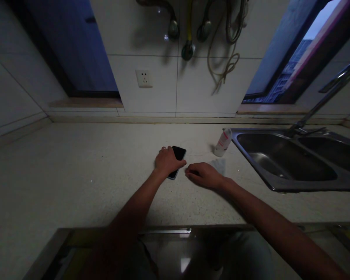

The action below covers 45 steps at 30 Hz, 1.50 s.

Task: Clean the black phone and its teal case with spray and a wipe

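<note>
A black phone [179, 153] lies flat on the pale countertop [76, 171]. My left hand [165, 160] rests on the phone's left side, fingers curled over it and holding it down. My right hand [204, 175] lies on the counter just right of the phone, fingers bent and pressed together near its lower edge; what they hold, if anything, I cannot make out. A pale cloth or wipe [220, 165] lies partly behind my right hand. A small white bottle [223, 142] with a red label stands just beyond it.
A steel double sink [282, 155] with a tall tap [323, 99] fills the right side. A wall socket [144, 77] and hanging hoses [221, 46] are on the tiled back wall. A dark glossy surface [177, 252] sits at the near counter edge.
</note>
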Tool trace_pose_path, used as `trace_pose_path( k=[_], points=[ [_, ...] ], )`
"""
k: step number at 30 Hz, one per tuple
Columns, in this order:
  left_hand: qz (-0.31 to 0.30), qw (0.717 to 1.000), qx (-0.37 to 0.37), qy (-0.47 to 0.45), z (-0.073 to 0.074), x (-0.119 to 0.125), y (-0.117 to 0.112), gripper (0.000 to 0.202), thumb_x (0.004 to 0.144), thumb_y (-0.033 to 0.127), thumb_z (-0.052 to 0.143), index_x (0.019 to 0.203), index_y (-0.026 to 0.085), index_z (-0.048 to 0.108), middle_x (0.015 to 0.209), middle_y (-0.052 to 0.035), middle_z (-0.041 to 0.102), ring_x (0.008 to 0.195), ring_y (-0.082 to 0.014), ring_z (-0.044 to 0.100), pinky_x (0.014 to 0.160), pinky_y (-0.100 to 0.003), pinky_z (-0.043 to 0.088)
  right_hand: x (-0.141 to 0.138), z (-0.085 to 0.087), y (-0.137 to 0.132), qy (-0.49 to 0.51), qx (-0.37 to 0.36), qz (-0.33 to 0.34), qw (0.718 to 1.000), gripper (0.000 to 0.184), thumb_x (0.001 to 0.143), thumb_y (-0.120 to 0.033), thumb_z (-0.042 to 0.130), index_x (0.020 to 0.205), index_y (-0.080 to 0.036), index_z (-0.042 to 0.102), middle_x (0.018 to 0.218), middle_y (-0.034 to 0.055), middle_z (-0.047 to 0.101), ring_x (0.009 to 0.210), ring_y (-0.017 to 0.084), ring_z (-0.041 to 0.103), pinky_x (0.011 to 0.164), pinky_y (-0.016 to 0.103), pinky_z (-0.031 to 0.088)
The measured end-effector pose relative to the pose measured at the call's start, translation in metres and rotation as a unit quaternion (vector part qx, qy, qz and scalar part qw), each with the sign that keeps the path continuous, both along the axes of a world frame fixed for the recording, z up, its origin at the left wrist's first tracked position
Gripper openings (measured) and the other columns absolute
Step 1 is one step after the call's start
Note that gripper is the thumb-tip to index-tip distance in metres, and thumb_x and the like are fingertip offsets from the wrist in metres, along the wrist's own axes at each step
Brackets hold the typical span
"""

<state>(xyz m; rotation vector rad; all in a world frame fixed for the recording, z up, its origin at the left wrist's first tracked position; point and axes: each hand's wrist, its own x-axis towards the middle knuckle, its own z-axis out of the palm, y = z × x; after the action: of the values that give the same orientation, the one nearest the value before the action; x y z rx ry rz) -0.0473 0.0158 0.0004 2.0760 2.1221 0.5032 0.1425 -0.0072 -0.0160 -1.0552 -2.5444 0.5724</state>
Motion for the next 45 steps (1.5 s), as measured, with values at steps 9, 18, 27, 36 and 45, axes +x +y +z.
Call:
trace_pose_path(
  k=[9,18,27,36,45],
  points=[
    [0.026,0.983,0.082,-0.16,0.012,-0.017,-0.002,0.07,0.067,0.044,0.075,0.127,0.016,0.052,0.125,-0.0168,0.05,0.104,-0.0314,0.065,0.086,-0.04,0.051,0.005,0.003,0.004,0.048,-0.035,0.028,0.998,0.02,0.093,-0.029,0.054,0.091,-0.017,0.07,0.081,0.0051,0.072,0.069,0.016,0.062,0.068,0.028,0.041],
    [-0.042,0.944,0.19,-0.266,-0.017,-0.01,0.01,0.098,0.059,0.036,0.083,0.145,0.016,0.041,0.133,-0.0197,0.054,0.127,-0.038,0.053,0.106,-0.05,0.043,0.006,0.003,0.005,0.033,-0.018,0.048,0.998,0.021,0.095,-0.028,0.053,0.093,-0.016,0.071,0.083,0.0066,0.073,0.071,0.016,0.062,0.069,0.028,0.042],
    [-0.077,0.894,0.25,-0.364,-0.018,-0.003,0.006,0.094,0.059,0.037,0.085,0.141,0.018,0.043,0.135,-0.0182,0.055,0.129,-0.0351,0.052,0.11,-0.052,0.04,0.005,0.008,0.003,0.009,-0.013,0.048,0.999,0.022,0.095,-0.028,0.051,0.092,-0.017,0.07,0.083,0.0068,0.072,0.071,0.016,0.061,0.069,0.029,0.041],
    [-0.058,0.832,0.211,-0.51,-0.015,0.007,-0.001,0.095,0.059,0.038,0.09,0.14,0.024,0.042,0.14,-0.0151,0.054,0.13,-0.0309,0.053,0.107,-0.047,0.044,0.005,0.009,0.0,0.106,-0.115,0.018,0.988,0.026,0.089,-0.043,0.058,0.091,-0.017,0.059,0.07,-0.0007,0.058,0.06,0.012,0.048,0.058,0.026,0.035],
    [-0.03,0.756,0.143,-0.638,-0.007,0.007,0.001,0.05,0.064,0.05,0.084,0.096,0.019,0.06,0.09,-0.0043,0.067,0.082,-0.0187,0.064,0.077,-0.032,0.05,0.004,0.0,0.004,0.099,-0.055,-0.055,0.992,0.015,0.088,-0.032,0.05,0.088,-0.018,0.056,0.07,-0.0001,0.058,0.062,0.013,0.048,0.059,0.027,0.034]
  ],
)
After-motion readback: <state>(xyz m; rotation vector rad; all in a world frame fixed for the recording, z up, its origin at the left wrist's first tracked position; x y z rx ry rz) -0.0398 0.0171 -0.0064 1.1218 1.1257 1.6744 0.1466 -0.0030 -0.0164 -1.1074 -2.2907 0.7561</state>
